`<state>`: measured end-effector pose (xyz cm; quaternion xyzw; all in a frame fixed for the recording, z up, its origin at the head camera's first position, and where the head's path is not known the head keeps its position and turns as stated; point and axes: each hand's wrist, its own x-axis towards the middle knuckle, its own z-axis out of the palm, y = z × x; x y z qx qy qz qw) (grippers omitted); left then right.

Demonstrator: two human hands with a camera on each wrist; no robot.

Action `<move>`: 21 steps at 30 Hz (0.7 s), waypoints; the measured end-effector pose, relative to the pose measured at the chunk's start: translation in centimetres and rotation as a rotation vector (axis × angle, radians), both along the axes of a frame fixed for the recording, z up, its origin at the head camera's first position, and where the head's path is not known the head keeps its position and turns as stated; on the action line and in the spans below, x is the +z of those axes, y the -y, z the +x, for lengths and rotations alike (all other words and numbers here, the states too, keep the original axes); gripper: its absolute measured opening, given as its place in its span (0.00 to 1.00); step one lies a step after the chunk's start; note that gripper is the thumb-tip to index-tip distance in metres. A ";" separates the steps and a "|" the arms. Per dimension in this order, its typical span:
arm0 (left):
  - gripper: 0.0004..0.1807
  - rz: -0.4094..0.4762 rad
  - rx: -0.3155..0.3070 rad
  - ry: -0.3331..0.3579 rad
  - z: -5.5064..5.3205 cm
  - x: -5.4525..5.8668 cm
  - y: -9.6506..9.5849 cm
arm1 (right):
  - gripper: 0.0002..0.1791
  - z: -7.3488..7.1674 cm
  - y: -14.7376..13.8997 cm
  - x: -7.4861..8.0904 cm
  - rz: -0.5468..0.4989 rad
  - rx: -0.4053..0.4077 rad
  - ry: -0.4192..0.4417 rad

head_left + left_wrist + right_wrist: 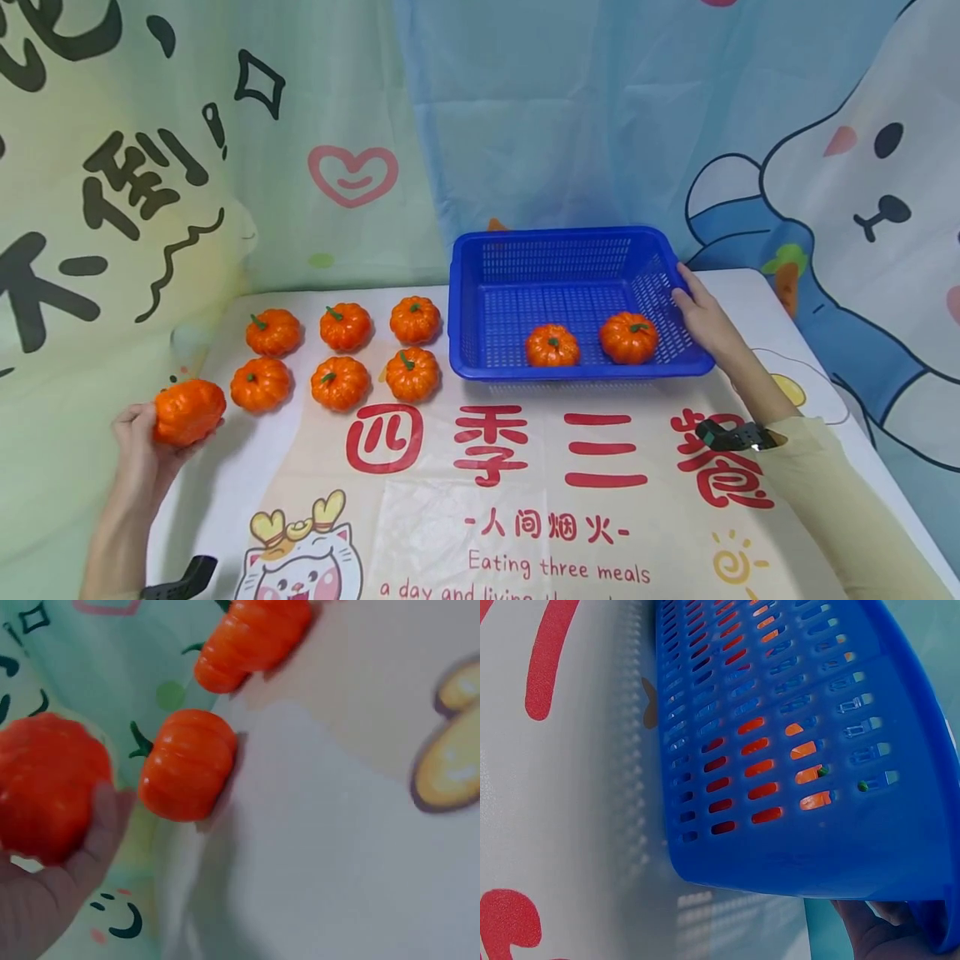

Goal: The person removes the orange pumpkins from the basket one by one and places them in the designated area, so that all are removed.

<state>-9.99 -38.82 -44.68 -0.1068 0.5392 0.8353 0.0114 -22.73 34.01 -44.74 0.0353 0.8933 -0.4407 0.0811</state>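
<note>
My left hand (142, 437) grips a small orange pumpkin (189, 412) above the table's left edge; in the left wrist view the fingers curl around this pumpkin (49, 787). Over on the right, my right hand (708, 321) holds the right rim of a blue plastic basket (540, 373). Two pumpkins lie inside it, one near the front middle (552, 346) and one front right (628, 337). Through the slots of the basket wall (795, 862) the right wrist view shows orange patches. Part of my right hand (892, 937) appears below the rim there.
Several more pumpkins with green stems stand in two rows left of the basket, among them a back-row pumpkin (346, 326) and a front-row pumpkin (260, 384). A printed cloth (420, 517) covers the table. Behind it hangs a cartoon curtain (525, 125).
</note>
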 end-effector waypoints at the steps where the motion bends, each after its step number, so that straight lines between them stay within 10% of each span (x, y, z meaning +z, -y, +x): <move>1: 0.16 -0.113 0.036 0.059 0.1 0.0 -0.2 | 0.33 0.0 0.0 0.0 -0.002 -0.001 0.000; 6: 0.36 -0.480 0.080 0.236 0.9 -1.0 -0.7 | 0.33 0.0 0.0 -0.1 -0.012 -0.001 -0.006; 13: 0.44 -1.104 -0.029 0.216 2.8 -1.7 -0.7 | 0.33 0.0 0.1 -0.2 -0.008 -0.001 -0.019; 21: 0.43 -1.265 -0.071 0.086 3.5 -2.6 -2.0 | 0.34 -0.1 0.1 -0.3 -0.004 -0.003 -0.031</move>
